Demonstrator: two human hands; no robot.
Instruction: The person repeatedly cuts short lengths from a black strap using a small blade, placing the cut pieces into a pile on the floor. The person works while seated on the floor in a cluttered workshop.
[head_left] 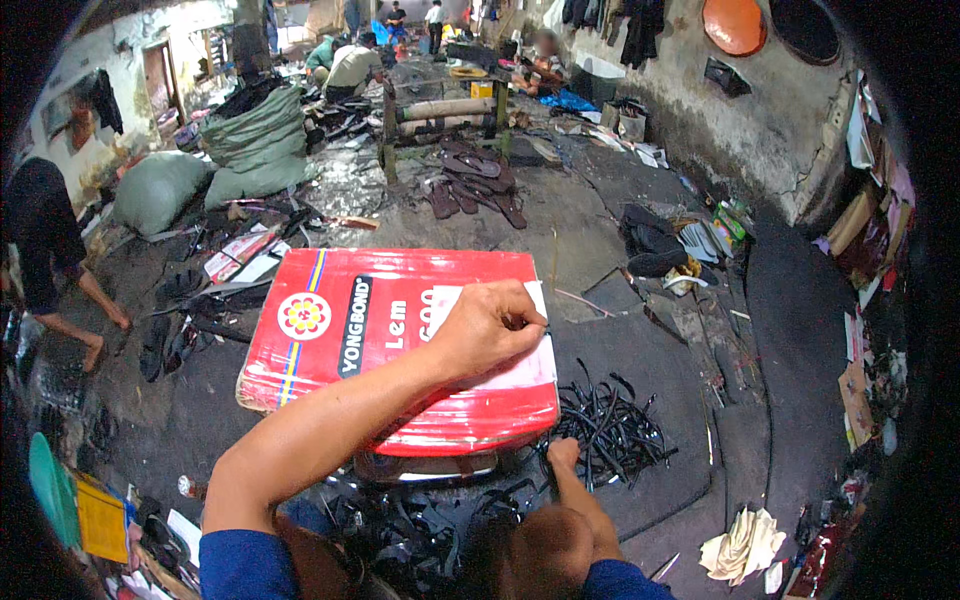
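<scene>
A red cardboard box (pixel 405 395) with its printed top lies in front of me. Across it stretches my left arm, and my left hand (pixel 488 328) rests over a white patch (pixel 525 373) at the box's right end. Its fingers are curled in a pinch, with a small dark bit at their tips that I cannot make out. Lower down, beside the box's near right corner, my right hand (pixel 564 456) is closed at the edge of a heap of thin black strips (pixel 625 428). What it grips, if anything, is hidden.
More black strips (pixel 400 535) lie close to my knees. Dark sandals (pixel 475 180) are heaped beyond the box, before a low stand (pixel 447 118). At left a person (pixel 45 235) bends down near green sacks (pixel 165 190). A crumpled cream cloth (pixel 742 546) lies at lower right.
</scene>
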